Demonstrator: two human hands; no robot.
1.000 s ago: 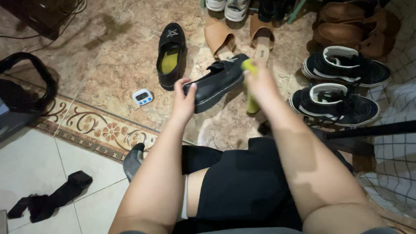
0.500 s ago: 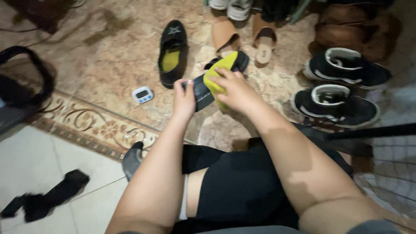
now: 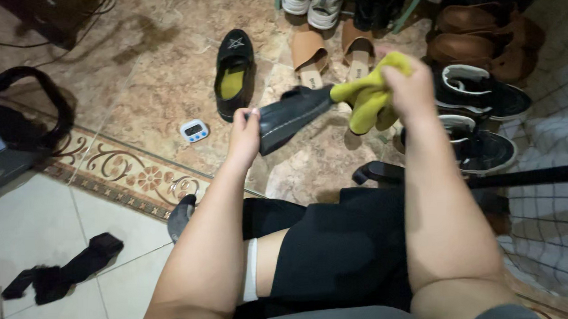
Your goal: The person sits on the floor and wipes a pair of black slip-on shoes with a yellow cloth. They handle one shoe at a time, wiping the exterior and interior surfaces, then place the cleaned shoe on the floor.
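Left hand (image 3: 244, 131) closed in a firm grip on the heel of a black slip-on shoe (image 3: 290, 113), held up sideways above the floor, right hand (image 3: 414, 89) clutching a bunched yellow-green cloth (image 3: 368, 95) at its toe, near a small white timer (image 3: 193, 131).

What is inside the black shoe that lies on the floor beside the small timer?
The black shoe on the floor shows a yellow-green insole in its opening. The front part, under the upper with a pale mark, is covered, so nothing can be seen there.

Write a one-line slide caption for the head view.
Left hand holds a black shoe by the heel; right hand grips a yellow-green insole at its toe.
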